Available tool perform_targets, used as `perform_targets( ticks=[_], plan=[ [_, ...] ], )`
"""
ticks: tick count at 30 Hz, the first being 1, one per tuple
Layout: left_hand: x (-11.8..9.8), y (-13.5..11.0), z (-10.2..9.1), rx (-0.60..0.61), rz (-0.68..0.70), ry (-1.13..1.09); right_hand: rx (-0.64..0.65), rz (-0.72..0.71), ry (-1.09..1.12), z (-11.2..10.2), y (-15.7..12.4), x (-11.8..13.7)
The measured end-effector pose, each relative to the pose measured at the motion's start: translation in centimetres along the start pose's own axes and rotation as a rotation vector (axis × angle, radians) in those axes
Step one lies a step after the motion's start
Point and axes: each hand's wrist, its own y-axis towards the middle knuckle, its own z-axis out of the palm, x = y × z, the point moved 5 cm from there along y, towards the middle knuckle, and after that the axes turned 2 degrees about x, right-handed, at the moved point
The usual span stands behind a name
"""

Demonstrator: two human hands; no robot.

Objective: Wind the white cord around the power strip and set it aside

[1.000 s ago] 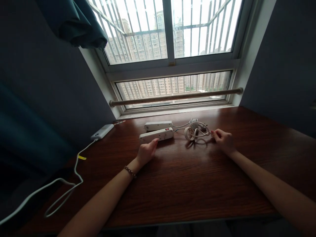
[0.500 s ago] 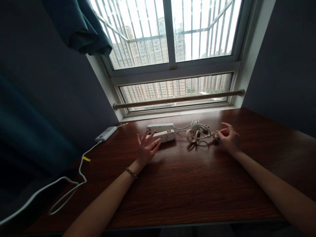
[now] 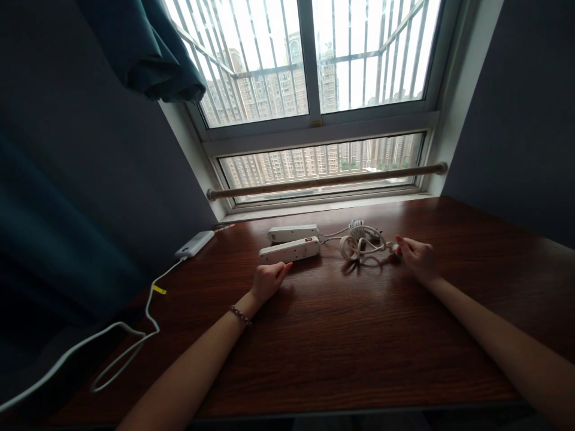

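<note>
Two white power strips lie side by side on the brown wooden desk. The nearer power strip [image 3: 290, 249] has a red switch at its right end; the farther power strip [image 3: 291, 231] is partly behind it. Their cords run right into a coiled white cable [image 3: 354, 245], which ends in a plug [image 3: 394, 247]. My left hand [image 3: 268, 280] is closed in a fist just in front of the nearer strip, with nothing showing in it. Closed as well, my right hand [image 3: 417, 256] rests right beside the plug; its inner fingers are partly hidden.
A white adapter-like box [image 3: 196, 244] with a white cable [image 3: 150, 311] and a yellow tag [image 3: 159, 290] lies at the desk's left edge. Behind the desk [image 3: 359, 353] are a barred window and a horizontal rail [image 3: 323, 181]. A teal curtain [image 3: 157, 66] hangs upper left.
My left hand has gone from spread fingers over the nearer power strip to a fist in front of it. The raised fingers of my right hand have curled closed beside the plug.
</note>
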Motion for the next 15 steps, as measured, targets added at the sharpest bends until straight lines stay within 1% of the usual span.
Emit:
perform_targets(
  ticks=[3,5,10,15],
  plan=[
    [0.21,0.06,-0.02,-0.067,-0.027,-0.011,0.012,0.005,0.022,0.18,-0.03,-0.03],
    [0.13,0.14,0.04,-0.086,-0.018,-0.030,0.024,0.010,0.042,0.28,-0.05,-0.12],
    [-0.54,0.21,0.24,-0.049,0.062,-0.062,0.055,0.017,0.082,0.57,-0.11,-0.29],
    [-0.68,0.17,0.13,-0.051,0.076,-0.038,0.064,0.024,0.103,0.77,-0.18,-0.33]
  ],
)
